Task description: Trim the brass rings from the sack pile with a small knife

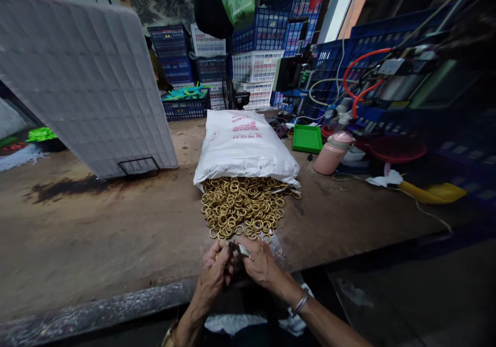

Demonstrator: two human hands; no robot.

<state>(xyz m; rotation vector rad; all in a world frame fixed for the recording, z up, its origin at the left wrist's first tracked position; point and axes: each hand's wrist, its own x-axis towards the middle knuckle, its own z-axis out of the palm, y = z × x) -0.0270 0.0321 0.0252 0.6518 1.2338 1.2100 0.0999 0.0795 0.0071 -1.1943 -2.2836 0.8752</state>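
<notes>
Both hands meet over the table's front edge, just before a heap of brass-coloured rings (242, 207). My left hand (215, 269) is closed in a pinch, and a bit of a brass-coloured ring (217, 256) shows between its fingers; most of it is hidden. My right hand (263, 264) is wrapped round a small tool with a pale handle (244, 251), its dark end reaching the left fingertips. Its exact kind is too small to make out. Behind the heap lies a white woven sack (248, 142) with red print, its mouth facing me and rings spilling out.
A tall pale padded panel (81, 83) stands at left on a wire foot. To the right are a green tray (307, 138), a pink bottle (332, 153), a yellow scoop (432, 192) and a machine with orange hoses (395, 80). Stacked crates (258, 65) fill the back; a person sits behind the panel.
</notes>
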